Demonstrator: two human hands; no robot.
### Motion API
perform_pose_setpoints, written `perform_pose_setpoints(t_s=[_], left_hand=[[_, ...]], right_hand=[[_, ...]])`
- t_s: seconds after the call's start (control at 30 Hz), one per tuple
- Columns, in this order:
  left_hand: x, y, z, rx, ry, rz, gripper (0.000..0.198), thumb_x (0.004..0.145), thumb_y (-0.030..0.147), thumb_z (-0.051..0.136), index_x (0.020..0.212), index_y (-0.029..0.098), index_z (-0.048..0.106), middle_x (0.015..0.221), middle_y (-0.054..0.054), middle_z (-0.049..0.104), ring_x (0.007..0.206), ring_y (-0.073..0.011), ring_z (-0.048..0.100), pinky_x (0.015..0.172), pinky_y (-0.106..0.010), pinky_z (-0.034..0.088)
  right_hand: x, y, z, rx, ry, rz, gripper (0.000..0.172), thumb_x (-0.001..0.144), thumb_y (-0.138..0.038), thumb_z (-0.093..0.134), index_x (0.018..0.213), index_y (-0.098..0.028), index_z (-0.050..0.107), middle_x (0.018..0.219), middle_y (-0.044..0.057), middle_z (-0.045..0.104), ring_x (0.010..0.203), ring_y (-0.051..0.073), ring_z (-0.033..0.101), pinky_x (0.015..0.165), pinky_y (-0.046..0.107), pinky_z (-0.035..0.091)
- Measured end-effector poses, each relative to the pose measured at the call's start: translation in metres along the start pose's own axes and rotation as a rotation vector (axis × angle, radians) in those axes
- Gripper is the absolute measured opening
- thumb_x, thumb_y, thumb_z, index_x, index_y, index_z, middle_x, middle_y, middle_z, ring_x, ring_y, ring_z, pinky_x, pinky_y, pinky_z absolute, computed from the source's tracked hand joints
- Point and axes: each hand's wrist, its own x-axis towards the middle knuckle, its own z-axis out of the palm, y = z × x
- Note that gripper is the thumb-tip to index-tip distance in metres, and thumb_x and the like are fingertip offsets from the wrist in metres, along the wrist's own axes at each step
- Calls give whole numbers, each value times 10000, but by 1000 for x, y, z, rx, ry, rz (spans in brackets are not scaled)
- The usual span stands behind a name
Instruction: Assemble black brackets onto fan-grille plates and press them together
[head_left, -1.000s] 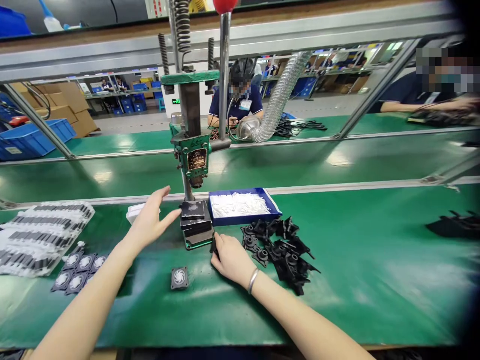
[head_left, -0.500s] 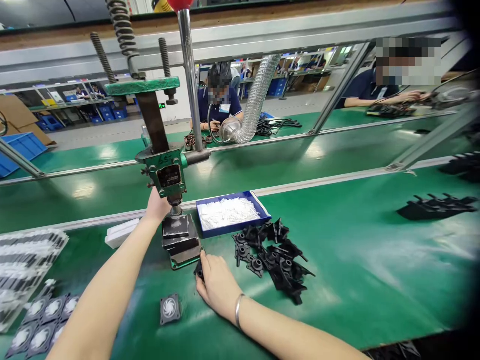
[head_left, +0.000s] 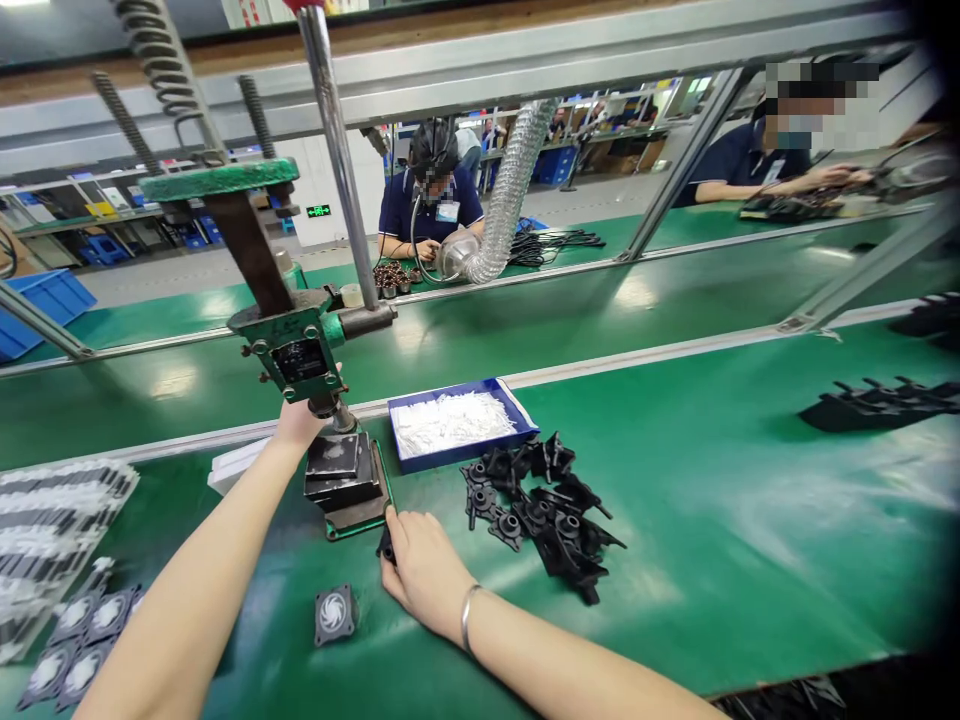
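Black part [head_left: 386, 546] sits pinched in right hand [head_left: 424, 565] beside press [head_left: 300, 350], toward bench's near edge [head_left: 795, 672]; likely staging, next needing steadiness; left hand [head_left: 300, 425] grip untellable.

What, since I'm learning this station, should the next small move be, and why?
I'd probably draw the left hand clear of the press first: it reaches in near the ram, its fingers partly hidden, while the right hand holds a black part by the base.

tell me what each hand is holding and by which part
The right hand holds a black part by its palm-facing side. The left hand is partly behind the press; its hold can't be told.
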Motion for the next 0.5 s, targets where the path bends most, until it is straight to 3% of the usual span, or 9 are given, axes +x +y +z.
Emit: perform_pose_setpoints(t_s=[0.3,0.4,0.5], left_hand=[[5,-5,2,-39,-6,-82,370,850,364,506,1150,201,649,1165,-84,700,1270,-308,529,1144,-484,352],[0,-2,-14,-68,-85,-114,397,846,410,528,1156,188,635,1141,-93,711,1273,-326,529,1099,-483,409],[-24,-2,-38,-117,-225,-139,481,868,505,512,1210,177,594,1141,-113,714,1189,-325,604,997,-477,504]], right_hand=[[2,6,-4,119,-17,-2,493,867,-209,512,1313,2,490,1027,189,639,943,293,581,864,463,465],[1,15,-9,209,-5,23,447,866,-203,520,1292,-74,495,1028,137,644,956,261,593,886,418,475],[-1,23,-13,303,20,59,417,850,-187,547,1256,-122,481,1045,101,653,982,220,612,904,353,484]])
